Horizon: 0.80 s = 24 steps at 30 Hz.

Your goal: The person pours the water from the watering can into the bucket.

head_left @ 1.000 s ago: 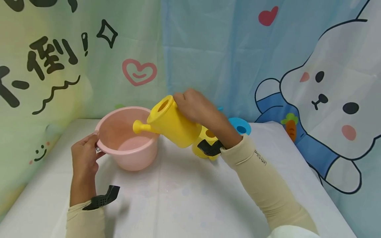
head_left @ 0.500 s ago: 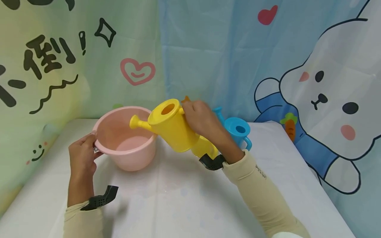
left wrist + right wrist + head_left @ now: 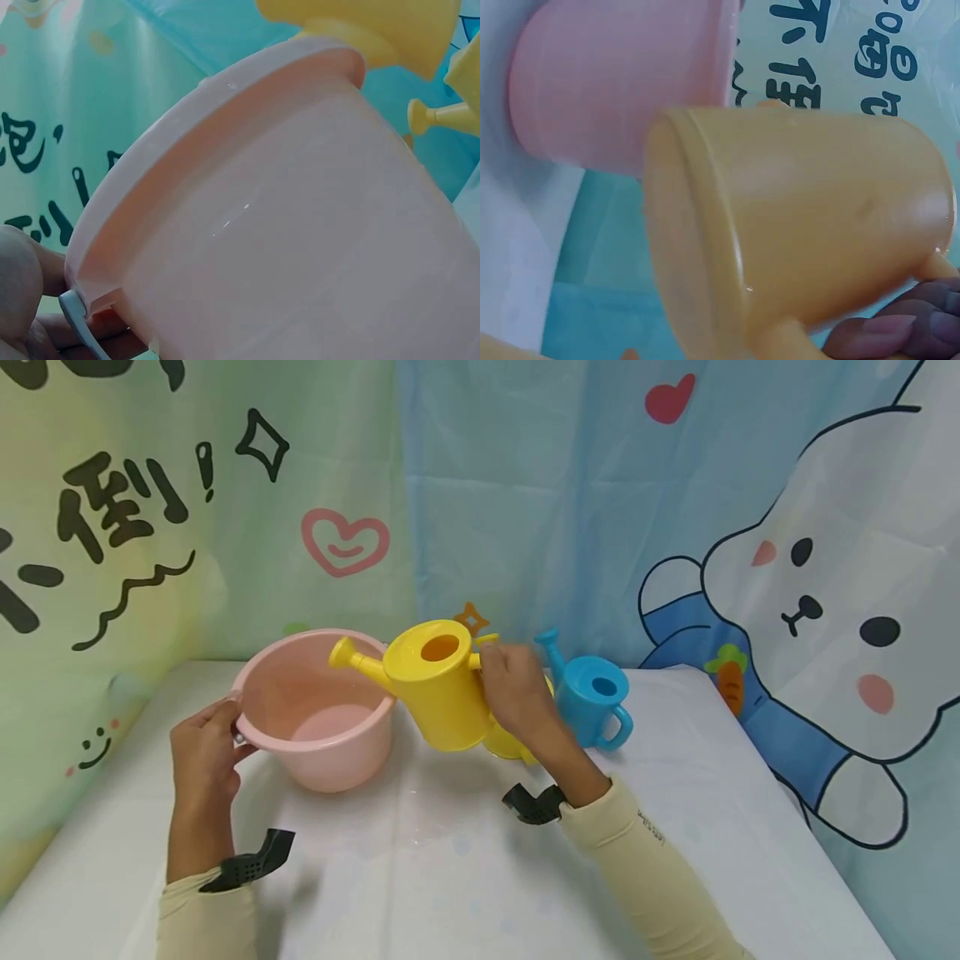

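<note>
Head view: right hand (image 3: 517, 689) hides second yellow can (image 3: 506, 743).

Near half of white table (image 3: 465, 877) bare; open passage between the forearms. Back crowded: pink basin (image 3: 318, 710), yellow watering can (image 3: 438, 697), second yellow can (image 3: 510, 745) behind, blue watering can (image 3: 592, 702), closely packed. Printed curtain (image 3: 525, 502) walls off rear and sides.

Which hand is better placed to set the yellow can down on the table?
Right. The right hand already grips the yellow can by its handle, nearly upright just above the table. The left hand is busy holding the pink bowl at its rim.
</note>
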Each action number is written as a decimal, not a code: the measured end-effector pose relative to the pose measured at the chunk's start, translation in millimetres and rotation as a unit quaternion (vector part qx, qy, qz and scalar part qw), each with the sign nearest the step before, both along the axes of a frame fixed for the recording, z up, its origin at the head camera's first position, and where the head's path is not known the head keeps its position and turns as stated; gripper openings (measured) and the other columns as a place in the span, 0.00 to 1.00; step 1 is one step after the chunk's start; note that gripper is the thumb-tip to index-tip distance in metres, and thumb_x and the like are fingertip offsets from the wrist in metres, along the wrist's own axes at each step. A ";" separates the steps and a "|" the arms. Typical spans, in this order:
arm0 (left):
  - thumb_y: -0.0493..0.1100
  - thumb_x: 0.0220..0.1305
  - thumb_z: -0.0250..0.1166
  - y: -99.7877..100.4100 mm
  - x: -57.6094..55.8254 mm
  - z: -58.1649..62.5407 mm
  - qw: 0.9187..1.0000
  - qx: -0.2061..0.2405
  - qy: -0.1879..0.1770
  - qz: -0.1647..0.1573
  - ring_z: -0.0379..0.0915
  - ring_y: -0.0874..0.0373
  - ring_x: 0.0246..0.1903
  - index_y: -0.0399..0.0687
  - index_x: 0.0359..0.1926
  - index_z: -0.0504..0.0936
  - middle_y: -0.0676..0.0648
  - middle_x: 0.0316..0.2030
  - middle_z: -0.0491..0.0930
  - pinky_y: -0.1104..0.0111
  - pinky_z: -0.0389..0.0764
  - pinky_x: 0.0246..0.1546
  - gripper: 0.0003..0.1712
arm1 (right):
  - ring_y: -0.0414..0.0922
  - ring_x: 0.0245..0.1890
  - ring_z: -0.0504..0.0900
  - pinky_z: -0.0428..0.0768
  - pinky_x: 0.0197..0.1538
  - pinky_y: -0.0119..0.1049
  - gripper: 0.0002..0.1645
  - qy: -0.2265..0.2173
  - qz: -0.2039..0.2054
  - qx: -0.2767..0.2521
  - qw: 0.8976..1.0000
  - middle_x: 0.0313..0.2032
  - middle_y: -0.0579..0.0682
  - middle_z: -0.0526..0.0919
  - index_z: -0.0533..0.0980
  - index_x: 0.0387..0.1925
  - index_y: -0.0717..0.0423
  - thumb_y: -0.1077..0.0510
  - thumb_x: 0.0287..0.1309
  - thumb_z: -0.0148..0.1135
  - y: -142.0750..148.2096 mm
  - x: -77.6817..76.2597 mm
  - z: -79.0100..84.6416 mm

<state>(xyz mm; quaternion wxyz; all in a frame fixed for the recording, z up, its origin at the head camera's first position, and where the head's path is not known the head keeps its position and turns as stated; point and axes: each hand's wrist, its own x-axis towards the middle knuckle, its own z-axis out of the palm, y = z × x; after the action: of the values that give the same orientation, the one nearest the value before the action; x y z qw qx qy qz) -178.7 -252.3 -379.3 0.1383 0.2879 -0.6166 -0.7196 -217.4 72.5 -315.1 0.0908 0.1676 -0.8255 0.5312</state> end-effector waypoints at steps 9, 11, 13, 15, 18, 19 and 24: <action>0.54 0.69 0.59 -1.3 -1.0 -1.8 1.000 0.005 0.009 -0.004 0.69 0.57 0.40 0.42 0.62 0.76 0.48 0.45 0.72 0.74 0.82 0.28 0.28 | 0.50 0.18 0.69 0.70 0.22 0.37 0.26 0.006 -0.059 -0.067 0.996 0.16 0.54 0.67 0.62 0.14 0.56 0.51 0.68 0.38 -1.5 2.5 -31.6; 0.54 0.69 0.59 -1.7 -0.9 -1.8 1.000 0.005 0.009 -0.005 0.69 0.57 0.39 0.42 0.62 0.76 0.48 0.45 0.73 0.74 0.82 0.28 0.28 | 0.50 0.19 0.68 0.69 0.24 0.36 0.26 -0.012 -0.071 -0.083 0.994 0.17 0.54 0.66 0.62 0.14 0.56 0.51 0.68 0.38 -3.0 3.2 -36.4; 0.54 0.69 0.59 -2.1 -1.1 -1.5 1.000 0.006 0.011 -0.007 0.70 0.57 0.40 0.41 0.63 0.76 0.48 0.45 0.73 0.74 0.82 0.28 0.28 | 0.50 0.20 0.67 0.68 0.26 0.35 0.26 -0.041 -0.083 -0.097 0.991 0.18 0.53 0.66 0.63 0.15 0.56 0.50 0.68 0.39 -5.1 3.7 -41.8; 0.54 0.69 0.59 -2.2 -1.5 -1.3 1.000 0.007 0.011 -0.009 0.70 0.57 0.40 0.42 0.63 0.76 0.48 0.46 0.73 0.73 0.82 0.28 0.28 | 0.50 0.20 0.65 0.67 0.26 0.35 0.26 -0.072 -0.090 -0.116 0.987 0.18 0.53 0.65 0.64 0.16 0.58 0.49 0.69 0.38 -7.0 4.5 -47.3; 0.53 0.70 0.59 -2.3 -2.1 -0.9 1.000 0.009 0.010 -0.011 0.71 0.57 0.40 0.42 0.63 0.75 0.48 0.46 0.73 0.73 0.82 0.29 0.28 | 0.49 0.21 0.66 0.68 0.27 0.35 0.27 -0.112 -0.095 -0.142 0.979 0.19 0.53 0.66 0.65 0.18 0.58 0.49 0.70 0.38 -10.0 5.2 -57.4; 0.53 0.70 0.59 -2.5 -2.0 -1.1 1.000 0.009 0.010 -0.011 0.71 0.57 0.40 0.42 0.63 0.76 0.48 0.46 0.73 0.73 0.82 0.29 0.28 | 0.49 0.21 0.66 0.69 0.28 0.35 0.27 -0.119 -0.094 -0.153 0.977 0.19 0.53 0.66 0.65 0.18 0.59 0.49 0.71 0.38 -11.0 5.5 -60.8; 0.53 0.70 0.59 -3.3 -0.9 -1.8 1.000 0.009 0.008 -0.009 0.71 0.56 0.41 0.42 0.63 0.76 0.48 0.47 0.73 0.74 0.82 0.29 0.28 | 0.48 0.20 0.65 0.69 0.27 0.35 0.25 -0.124 -0.094 -0.204 0.967 0.18 0.51 0.64 0.65 0.20 0.58 0.51 0.72 0.37 -16.0 8.8 -77.6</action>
<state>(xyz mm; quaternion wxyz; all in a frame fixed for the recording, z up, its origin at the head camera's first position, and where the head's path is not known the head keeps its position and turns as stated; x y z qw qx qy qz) -179.7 -255.6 -381.2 0.1338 0.2779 -0.6119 -0.7284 -208.6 56.4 -392.7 0.0700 0.0001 -0.7164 0.6942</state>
